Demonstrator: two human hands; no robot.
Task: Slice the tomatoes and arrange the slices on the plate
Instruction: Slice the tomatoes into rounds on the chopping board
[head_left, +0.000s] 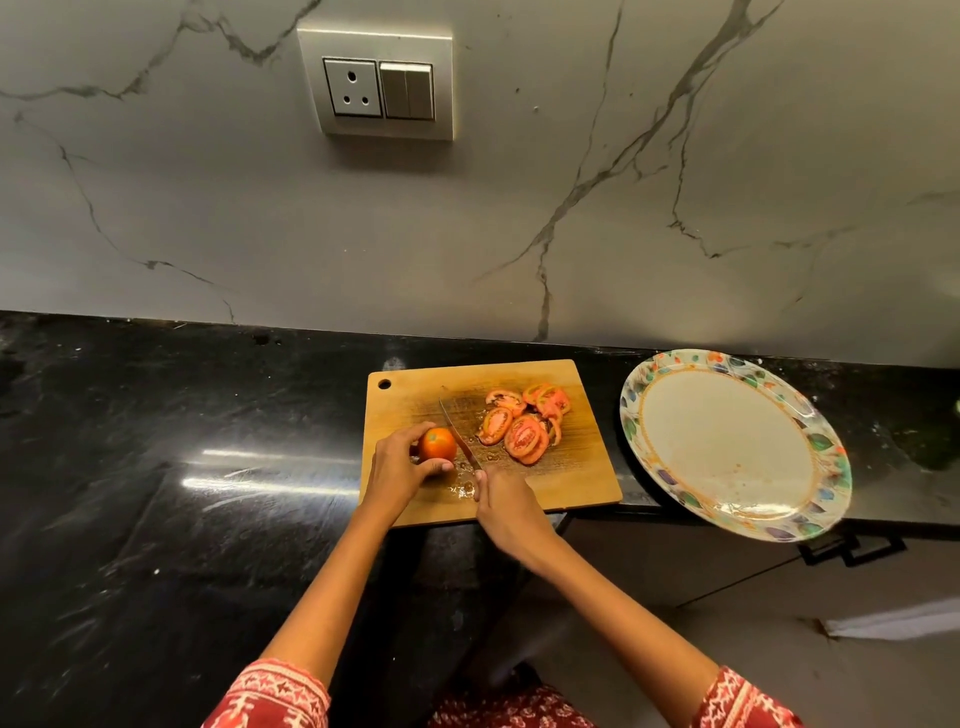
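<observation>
A whole red tomato (437, 444) sits on the wooden cutting board (576, 483), near its left side. My left hand (397, 465) curls around the tomato from the left and holds it. My right hand (506, 506) grips the handle of a knife (460, 434), whose blade lies just right of the tomato, pointing away from me. Several tomato slices (522, 423) lie in a loose pile on the board's right half. A large oval plate (727, 441) with a leaf-patterned rim stands to the right of the board, holding no slices.
The board and plate rest on a black stone counter (182, 441). The plate's near end overhangs the counter's front edge. A marble wall with a socket and switch panel (375, 83) rises behind. A cabinet handle (852, 551) shows below the plate.
</observation>
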